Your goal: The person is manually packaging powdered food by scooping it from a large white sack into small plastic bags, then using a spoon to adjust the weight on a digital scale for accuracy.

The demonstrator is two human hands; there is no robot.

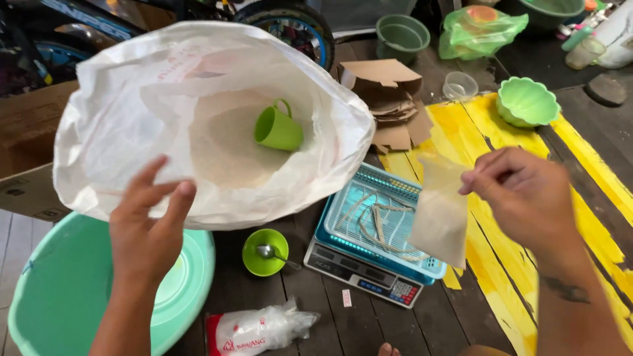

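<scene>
Centrally, the right hand (pixel 527 198) pinches a filled clear bag (pixel 440 214) above the blue basket (pixel 379 221) on the scale (pixel 359 271); left hand (pixel 148 231), fingers spread, empty, nears the white sack (pixel 204 118). Lowering gently would steady the reading.

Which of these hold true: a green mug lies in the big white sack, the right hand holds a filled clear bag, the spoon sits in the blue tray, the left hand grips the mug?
1. A green mug lies in the white sack: true.
2. The right hand holds a filled clear bag: true.
3. The spoon sits in the blue tray: false, it lies in a small green bowl.
4. The left hand grips the mug: false, it is open, near the sack's rim.
</scene>
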